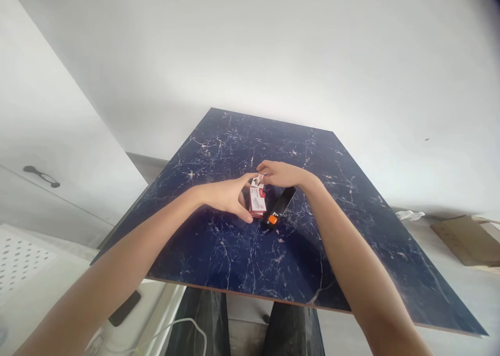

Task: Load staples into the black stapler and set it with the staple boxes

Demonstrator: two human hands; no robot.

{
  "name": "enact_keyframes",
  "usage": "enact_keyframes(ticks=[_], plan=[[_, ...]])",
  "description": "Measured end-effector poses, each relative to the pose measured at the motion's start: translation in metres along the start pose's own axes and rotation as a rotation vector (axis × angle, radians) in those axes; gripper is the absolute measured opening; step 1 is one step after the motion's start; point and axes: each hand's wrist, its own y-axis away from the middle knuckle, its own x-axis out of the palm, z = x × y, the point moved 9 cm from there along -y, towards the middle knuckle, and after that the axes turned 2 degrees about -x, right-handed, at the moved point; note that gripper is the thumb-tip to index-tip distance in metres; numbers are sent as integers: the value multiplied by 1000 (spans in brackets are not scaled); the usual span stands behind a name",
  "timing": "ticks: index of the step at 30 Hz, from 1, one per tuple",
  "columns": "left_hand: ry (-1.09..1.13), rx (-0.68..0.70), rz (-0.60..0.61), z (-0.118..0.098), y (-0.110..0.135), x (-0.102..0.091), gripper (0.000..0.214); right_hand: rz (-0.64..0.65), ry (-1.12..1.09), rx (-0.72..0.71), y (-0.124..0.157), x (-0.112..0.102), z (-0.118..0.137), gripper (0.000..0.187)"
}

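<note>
Small red-and-white printed boxes [257, 200] lie stacked near the middle of the dark blue table. My left hand [228, 195] is curved around their left side, its thumb at the near end and fingertips at the far end. Another small white-and-red box [257, 181] is at the far end of the stack, its lettering too small to read. The fingers of my right hand [280, 174] are closed on its right side, partly hiding it. Just right of the boxes lies a long black tool with an orange part [273, 219], touched by neither hand.
The blue marble-patterned table [234, 262] has its near edge above my legs. A white surface with a dark phone-like object [125, 308] and a white cable [191, 320] is at lower left. Cardboard [469, 240] and crumpled white plastic [410, 215] lie beyond the right edge.
</note>
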Motion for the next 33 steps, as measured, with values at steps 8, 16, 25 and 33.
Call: enact_keyframes(ticks=[8,16,25,33], plan=[[173,-81,-350,24,-14,-25,68,-505,-239,288,105,-19,-31,78],[164,61,-173,11,-21,10,77,-499,-578,249,126,57,-37,109],[-203,182,-113,-3,-16,17,104,-509,-648,210,118,61,-40,90],[4,115,-134,3,-16,14,100,-525,-734,179,115,60,-41,78]])
